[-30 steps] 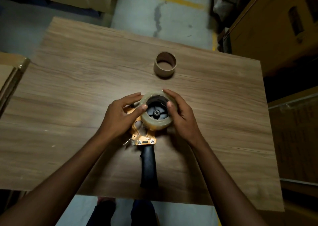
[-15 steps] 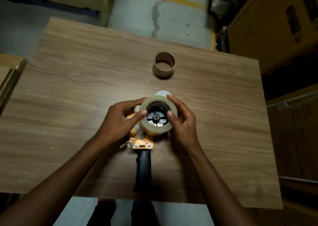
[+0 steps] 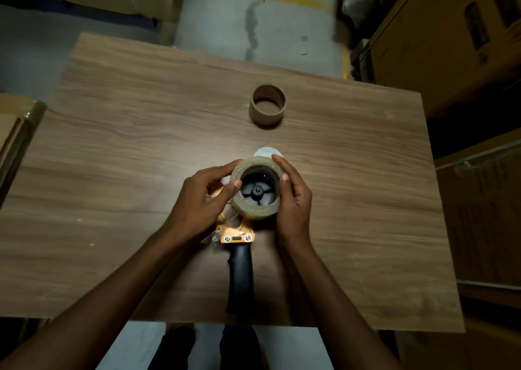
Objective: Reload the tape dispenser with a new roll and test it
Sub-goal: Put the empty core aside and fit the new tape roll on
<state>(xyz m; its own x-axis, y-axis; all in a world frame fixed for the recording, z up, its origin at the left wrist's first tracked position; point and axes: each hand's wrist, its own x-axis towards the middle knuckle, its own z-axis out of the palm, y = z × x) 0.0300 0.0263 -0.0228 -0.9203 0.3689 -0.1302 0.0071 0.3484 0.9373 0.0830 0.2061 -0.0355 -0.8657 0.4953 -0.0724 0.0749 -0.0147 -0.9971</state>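
Hands are seating the new roll on the dispenser at the counter's (image 3: 118, 149) near middle. Left hand (image 3: 201, 197) is pinching the tape roll's (image 3: 255, 190) left rim, thumb on top; right hand (image 3: 293, 200) is cupping its right side. I'd judge even downward pressure matters, keeping the roll square over the black hub (image 3: 257, 190) of the tape dispenser (image 3: 239, 245). Farther off, the empty core (image 3: 267, 104) is standing apart.

Both forearms reach forward, left hand (image 3: 197, 197) and right hand (image 3: 293, 200) cupped facing each other, fingers curled.
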